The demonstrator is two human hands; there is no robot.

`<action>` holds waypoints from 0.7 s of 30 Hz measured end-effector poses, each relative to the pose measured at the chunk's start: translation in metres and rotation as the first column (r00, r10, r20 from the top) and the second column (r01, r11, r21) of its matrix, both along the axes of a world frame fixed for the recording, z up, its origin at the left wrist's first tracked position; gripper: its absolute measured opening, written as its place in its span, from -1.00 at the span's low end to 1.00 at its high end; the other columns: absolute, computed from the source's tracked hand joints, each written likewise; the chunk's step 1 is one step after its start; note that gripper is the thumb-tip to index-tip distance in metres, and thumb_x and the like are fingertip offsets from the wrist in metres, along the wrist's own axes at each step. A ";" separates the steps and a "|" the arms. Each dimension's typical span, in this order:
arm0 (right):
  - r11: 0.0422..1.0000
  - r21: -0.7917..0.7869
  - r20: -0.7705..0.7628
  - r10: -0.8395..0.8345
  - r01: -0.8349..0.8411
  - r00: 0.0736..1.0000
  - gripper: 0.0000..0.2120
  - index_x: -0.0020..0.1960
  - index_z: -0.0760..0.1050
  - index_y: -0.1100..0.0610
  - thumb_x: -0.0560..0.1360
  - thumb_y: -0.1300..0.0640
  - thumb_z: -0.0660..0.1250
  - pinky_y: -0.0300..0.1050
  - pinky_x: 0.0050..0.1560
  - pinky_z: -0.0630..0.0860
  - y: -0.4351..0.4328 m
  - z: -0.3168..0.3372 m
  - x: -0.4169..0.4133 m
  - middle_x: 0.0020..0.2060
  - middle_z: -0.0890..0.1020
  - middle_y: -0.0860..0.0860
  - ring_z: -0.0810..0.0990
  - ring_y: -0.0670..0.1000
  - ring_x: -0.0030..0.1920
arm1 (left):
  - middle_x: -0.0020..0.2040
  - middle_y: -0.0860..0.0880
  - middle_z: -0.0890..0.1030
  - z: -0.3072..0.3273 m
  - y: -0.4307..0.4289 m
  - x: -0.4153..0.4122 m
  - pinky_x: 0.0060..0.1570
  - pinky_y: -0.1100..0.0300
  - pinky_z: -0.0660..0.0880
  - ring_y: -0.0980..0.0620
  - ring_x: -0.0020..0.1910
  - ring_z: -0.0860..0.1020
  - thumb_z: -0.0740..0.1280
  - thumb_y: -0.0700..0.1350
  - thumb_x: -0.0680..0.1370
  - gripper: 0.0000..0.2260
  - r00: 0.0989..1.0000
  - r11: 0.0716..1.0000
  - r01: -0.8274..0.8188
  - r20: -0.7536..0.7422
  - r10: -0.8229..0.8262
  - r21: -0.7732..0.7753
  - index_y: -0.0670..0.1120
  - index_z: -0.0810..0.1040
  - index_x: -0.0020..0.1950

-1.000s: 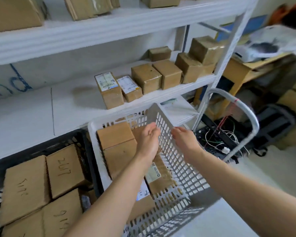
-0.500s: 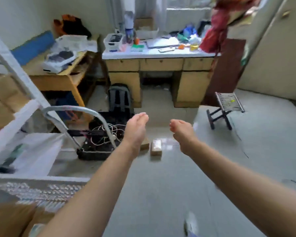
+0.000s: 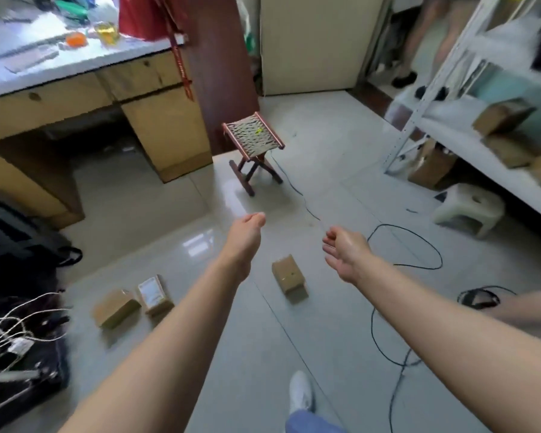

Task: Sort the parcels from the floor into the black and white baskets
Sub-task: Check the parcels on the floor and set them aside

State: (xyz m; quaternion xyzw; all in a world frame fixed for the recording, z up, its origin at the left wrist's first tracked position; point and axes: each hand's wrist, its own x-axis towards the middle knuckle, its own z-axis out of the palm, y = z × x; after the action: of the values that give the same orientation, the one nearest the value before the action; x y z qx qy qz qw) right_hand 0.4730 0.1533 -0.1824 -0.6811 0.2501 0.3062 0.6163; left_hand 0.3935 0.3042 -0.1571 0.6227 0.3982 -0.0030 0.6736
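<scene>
Three small rectangular cardboard parcels lie on the glossy grey tiled floor (image 3: 310, 339). One taped brown cardboard box (image 3: 289, 278) sits alone, below and between the two hands. Toward the floor's left side, a flat brown parcel with a white printed label (image 3: 154, 293) lies just beside a plain brown cardboard parcel (image 3: 116, 307); the label's print is too blurred to read. The left hand (image 3: 247, 232) and the right hand (image 3: 344, 250) reach out above the floor, each with loosely curled fingers and holding nothing. One folding wooden stool with a woven seat (image 3: 253, 139) stands further off. One white plastic stool (image 3: 469, 207) sits under the white metal shelf (image 3: 419, 120) at the right. A thin black cable (image 3: 372, 323) loops across the tiles.
</scene>
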 end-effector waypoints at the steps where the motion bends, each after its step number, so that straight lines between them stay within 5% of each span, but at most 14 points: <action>1: 1.000 -0.017 -0.015 -0.017 0.017 1.000 -0.63 0.27 0.43 0.37 0.55 0.17 0.16 0.03 0.34 0.35 -0.006 -0.011 0.013 0.31 0.46 0.24 0.39 0.20 0.37 | 0.30 -0.11 0.49 -0.013 -0.001 0.017 0.35 0.02 0.29 -0.06 0.30 0.42 0.20 -0.09 0.61 -0.68 0.999 1.000 0.017 -0.028 -0.017 -0.008 -0.21 0.47 0.31; 5: 0.997 -0.061 -0.098 -0.057 0.051 0.994 -0.81 0.00 0.49 0.25 0.54 0.17 0.17 -0.06 0.26 0.40 -0.019 -0.059 0.050 0.24 0.53 0.25 0.47 0.21 0.30 | -0.03 -0.06 0.44 -0.064 0.003 0.075 -0.04 0.12 0.30 0.02 -0.03 0.35 0.20 -0.13 0.57 -0.93 0.990 0.997 0.079 -0.120 -0.076 0.020 -0.10 0.46 -0.02; 6: 0.995 -0.069 -0.113 -0.073 0.065 0.991 -0.83 -0.04 0.48 0.24 0.53 0.17 0.17 -0.10 0.18 0.41 -0.019 -0.072 0.056 0.33 0.38 0.13 0.54 0.20 0.17 | -0.06 -0.06 0.41 -0.077 0.005 0.087 -0.09 0.13 0.27 0.02 -0.06 0.33 0.20 -0.14 0.56 -0.95 0.985 0.995 0.094 -0.144 -0.090 0.027 -0.09 0.43 -0.07; 7: 0.994 -0.073 -0.139 -0.095 0.086 0.986 -0.86 -0.12 0.46 0.20 0.52 0.17 0.17 -0.13 0.09 0.40 -0.016 -0.086 0.062 -0.13 0.35 -0.02 0.53 0.13 -0.01 | -0.07 -0.07 0.42 -0.092 0.008 0.100 -0.09 0.13 0.27 0.01 -0.07 0.34 0.21 -0.14 0.56 -0.94 0.981 0.994 0.110 -0.163 -0.104 0.024 -0.10 0.43 -0.09; 8: 0.992 -0.079 -0.163 -0.114 0.103 0.980 -0.87 -0.21 0.40 0.15 0.51 0.17 0.16 -0.16 0.01 0.37 -0.013 -0.102 0.068 -0.19 0.48 0.09 0.42 0.08 -0.15 | -0.06 -0.08 0.44 -0.110 0.011 0.112 -0.08 0.13 0.29 -0.01 -0.07 0.36 0.21 -0.14 0.57 -0.92 0.977 0.993 0.121 -0.177 -0.117 0.014 -0.11 0.45 -0.09; 10: 0.987 -0.097 -0.205 -0.148 0.130 0.968 -0.81 -0.30 0.25 0.07 0.48 0.17 0.15 -0.18 -0.11 0.32 -0.005 -0.139 0.080 -0.33 0.30 0.02 0.24 0.03 -0.29 | -0.07 -0.09 0.46 -0.147 0.017 0.134 -0.08 0.15 0.33 -0.04 -0.07 0.42 0.21 -0.13 0.59 -0.90 0.966 0.988 0.153 -0.210 -0.154 -0.021 -0.13 0.46 -0.07; 12: 0.982 -0.112 -0.258 -0.176 0.151 0.950 -0.82 -0.31 0.27 0.08 0.47 0.16 0.14 -0.21 -0.18 0.30 0.005 -0.177 0.091 -0.36 0.33 0.07 0.27 0.06 -0.35 | -0.10 -0.07 0.46 -0.188 0.022 0.152 -0.18 0.19 0.36 -0.05 -0.10 0.45 0.20 -0.13 0.60 -0.88 0.947 0.980 0.191 -0.254 -0.197 -0.050 -0.11 0.47 -0.10; 13: 0.981 -0.106 -0.276 -0.185 0.162 0.943 -0.82 -0.24 0.43 0.18 0.47 0.15 0.15 -0.21 -0.11 0.37 0.009 -0.199 0.097 -0.24 0.27 -0.06 0.48 0.12 -0.27 | -0.12 -0.07 0.45 -0.212 0.025 0.161 -0.21 0.19 0.34 -0.05 -0.11 0.44 0.20 -0.13 0.59 -0.87 0.936 0.975 0.217 -0.274 -0.223 -0.051 -0.08 0.45 -0.14; 14: 0.979 -0.109 -0.283 -0.194 0.170 0.939 -0.72 -0.01 0.53 0.32 0.49 0.14 0.16 -0.16 0.07 0.44 0.013 -0.223 0.102 0.25 0.42 0.15 0.60 0.21 0.03 | -0.13 -0.08 0.43 -0.236 0.029 0.169 -0.22 0.18 0.32 -0.03 -0.13 0.42 0.19 -0.14 0.59 -0.86 0.923 0.969 0.244 -0.294 -0.246 -0.045 -0.07 0.42 -0.17; 15: 0.974 -0.127 -0.301 -0.218 0.188 0.928 -0.60 0.22 0.45 0.38 0.52 0.12 0.16 -0.06 0.25 0.41 0.018 -0.246 0.107 0.24 0.51 0.27 0.48 0.24 0.28 | -0.13 -0.09 0.41 -0.262 0.033 0.176 -0.20 0.17 0.30 -0.01 -0.14 0.39 0.19 -0.14 0.57 -0.89 0.911 0.962 0.271 -0.315 -0.268 -0.033 -0.06 0.40 -0.16; 17: 0.973 -0.137 -0.348 -0.224 0.187 0.910 -0.54 0.31 0.36 0.39 0.54 0.08 0.17 0.05 0.40 0.30 0.026 -0.291 0.115 0.31 0.45 0.27 0.40 0.25 0.36 | -0.13 -0.08 0.37 -0.310 0.041 0.189 -0.22 0.16 0.24 0.01 -0.14 0.33 0.18 -0.15 0.55 -0.95 0.882 0.945 0.328 -0.356 -0.309 -0.008 -0.05 0.38 -0.10; 19: 0.977 -0.120 -0.378 -0.207 0.174 0.902 -0.71 0.01 0.47 0.27 0.56 0.05 0.16 -0.08 0.30 0.34 0.034 -0.336 0.124 -0.07 0.57 0.19 0.57 0.16 -0.02 | -0.15 -0.08 0.36 -0.359 0.048 0.201 -0.27 0.18 0.21 0.01 -0.15 0.31 0.18 -0.15 0.55 -0.95 0.857 0.927 0.376 -0.381 -0.347 0.001 -0.08 0.39 -0.10; 21: 0.969 -0.128 -0.405 -0.245 0.210 0.881 -0.80 -0.13 0.40 0.12 0.59 0.03 0.15 -0.13 0.20 0.32 0.041 -0.380 0.130 -0.21 0.42 0.02 0.44 0.04 -0.20 | -0.19 -0.06 0.41 -0.406 0.055 0.212 -0.25 0.19 0.26 -0.01 -0.17 0.35 0.19 -0.14 0.56 -0.90 0.830 0.906 0.423 -0.410 -0.377 0.022 -0.12 0.43 -0.13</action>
State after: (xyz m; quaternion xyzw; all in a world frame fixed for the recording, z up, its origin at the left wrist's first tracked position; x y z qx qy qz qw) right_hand 0.6031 0.1946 -0.5621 -0.5898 0.4666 0.3601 0.5521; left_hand 0.6056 0.3592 -0.5635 0.7151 0.3864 -0.2477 0.5272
